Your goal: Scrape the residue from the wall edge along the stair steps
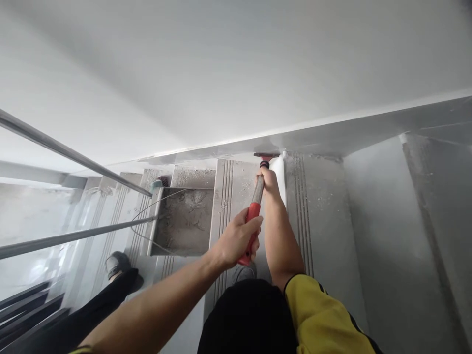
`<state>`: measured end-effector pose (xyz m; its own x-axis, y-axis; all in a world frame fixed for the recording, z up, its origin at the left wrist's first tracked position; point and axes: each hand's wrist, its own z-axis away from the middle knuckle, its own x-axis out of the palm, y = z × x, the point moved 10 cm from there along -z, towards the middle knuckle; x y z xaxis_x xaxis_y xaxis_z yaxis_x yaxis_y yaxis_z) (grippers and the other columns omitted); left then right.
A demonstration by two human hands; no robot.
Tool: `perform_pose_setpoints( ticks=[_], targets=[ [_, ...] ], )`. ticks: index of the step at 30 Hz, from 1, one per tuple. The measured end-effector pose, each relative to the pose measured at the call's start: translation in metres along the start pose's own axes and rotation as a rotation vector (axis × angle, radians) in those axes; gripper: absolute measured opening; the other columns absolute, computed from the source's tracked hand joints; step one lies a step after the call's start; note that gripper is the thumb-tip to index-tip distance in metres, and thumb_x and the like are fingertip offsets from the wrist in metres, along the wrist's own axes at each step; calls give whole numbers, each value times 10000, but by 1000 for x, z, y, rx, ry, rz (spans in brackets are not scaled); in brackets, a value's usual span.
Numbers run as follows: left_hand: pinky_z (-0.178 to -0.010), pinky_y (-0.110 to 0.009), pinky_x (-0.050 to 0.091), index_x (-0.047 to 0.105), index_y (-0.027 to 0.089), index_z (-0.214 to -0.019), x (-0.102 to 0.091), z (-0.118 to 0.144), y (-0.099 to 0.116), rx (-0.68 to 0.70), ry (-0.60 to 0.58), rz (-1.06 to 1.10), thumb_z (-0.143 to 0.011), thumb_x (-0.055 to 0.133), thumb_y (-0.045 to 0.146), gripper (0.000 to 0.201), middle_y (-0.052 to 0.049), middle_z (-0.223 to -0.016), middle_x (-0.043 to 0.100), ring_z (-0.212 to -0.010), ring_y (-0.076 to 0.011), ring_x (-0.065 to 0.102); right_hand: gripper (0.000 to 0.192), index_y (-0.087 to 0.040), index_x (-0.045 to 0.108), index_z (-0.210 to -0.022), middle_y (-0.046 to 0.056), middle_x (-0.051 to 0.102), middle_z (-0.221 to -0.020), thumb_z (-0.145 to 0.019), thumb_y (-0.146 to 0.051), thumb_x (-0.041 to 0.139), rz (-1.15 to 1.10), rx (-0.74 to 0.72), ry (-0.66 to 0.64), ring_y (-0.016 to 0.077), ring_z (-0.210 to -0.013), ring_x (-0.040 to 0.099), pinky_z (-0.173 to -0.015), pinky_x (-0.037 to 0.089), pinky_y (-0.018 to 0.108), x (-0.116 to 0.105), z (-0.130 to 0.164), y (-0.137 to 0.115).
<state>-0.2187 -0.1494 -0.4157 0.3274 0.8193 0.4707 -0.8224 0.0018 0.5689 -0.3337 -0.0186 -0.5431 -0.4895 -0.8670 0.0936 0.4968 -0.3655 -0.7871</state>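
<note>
The left hand (239,238) wraps its grip around the smooth red handle of a scraper (259,186), and the right hand (268,181) has its grip curled about the scraper's bare grey shaft, below a black collar. The scraper's wide, flat blade lies at the base of the glossy grey skirting (320,136), above a step (238,196) with parallel grooves and pale, crumbly grit. Left of it, a square-sided pan (152,238) with a thin wire loop holds dusty debris (191,199).
</note>
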Motion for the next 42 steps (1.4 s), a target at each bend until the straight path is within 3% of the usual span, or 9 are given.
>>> perform_pose_setpoints(
  ticks=[6,10,15,19,26,32,37,39,42],
  targets=[
    [-289,-165,336,374,194,-819,-13,-17,-10,-48,88,-8,-812,518,341,206,59,-634,425,-360,-44,399,212,-209,352,-430,-31,355,-349,-610,-174,457,3,31,9,86,-352,340,-359,272,214,-1,-5,11],
    [-287,-204,376,364,199,-817,-4,-21,-14,13,37,-39,-819,504,403,247,53,-658,443,-349,-57,419,197,-212,373,-445,-19,387,-368,-617,-208,468,9,5,-37,99,-370,377,-366,291,218,-3,-8,14],
    [-281,-186,357,348,198,-816,-17,-33,-28,-26,118,-100,-826,488,343,202,58,-664,419,-353,-45,408,202,-215,359,-435,-30,369,-357,-611,-209,457,41,63,-10,85,-344,336,-358,270,213,-8,-13,34],
    [-286,-212,385,358,199,-832,-13,-33,-23,37,66,-121,-839,474,409,239,43,-691,443,-361,-63,445,203,-209,379,-432,-26,388,-365,-617,-225,462,-12,7,-66,92,-344,362,-357,278,216,-2,-15,31],
    [-271,-204,360,353,206,-841,-30,-62,-53,-14,154,-224,-828,455,356,183,63,-639,420,-330,-70,430,156,-205,392,-494,-39,411,-378,-622,-199,481,29,148,78,81,-331,367,-353,290,205,-18,-18,58],
    [-285,-189,362,374,202,-863,-16,-52,-55,16,144,-110,-846,429,403,209,60,-648,428,-334,-63,434,89,-193,445,-587,-49,464,-424,-615,-196,529,88,133,104,81,-314,412,-330,290,204,-20,23,52],
    [-276,-211,374,353,207,-855,2,-51,-51,18,178,-105,-872,377,426,222,54,-640,429,-338,-88,461,124,-172,494,-521,-18,489,-418,-628,-138,548,306,64,42,100,-355,449,-349,304,215,-29,27,31],
    [-271,-212,371,346,211,-859,6,-52,-58,-12,204,-118,-877,369,443,234,59,-598,430,-328,-96,454,104,-146,576,-573,27,581,-525,-672,-137,607,364,75,44,127,-467,531,-407,375,222,-37,25,30],
    [-273,-228,382,348,218,-911,17,-52,-65,10,146,-110,-883,342,510,293,70,-533,432,-307,-110,438,162,-151,651,-945,75,652,-957,-852,-274,601,364,79,53,162,-800,618,-662,517,271,-44,27,31]
  ],
)
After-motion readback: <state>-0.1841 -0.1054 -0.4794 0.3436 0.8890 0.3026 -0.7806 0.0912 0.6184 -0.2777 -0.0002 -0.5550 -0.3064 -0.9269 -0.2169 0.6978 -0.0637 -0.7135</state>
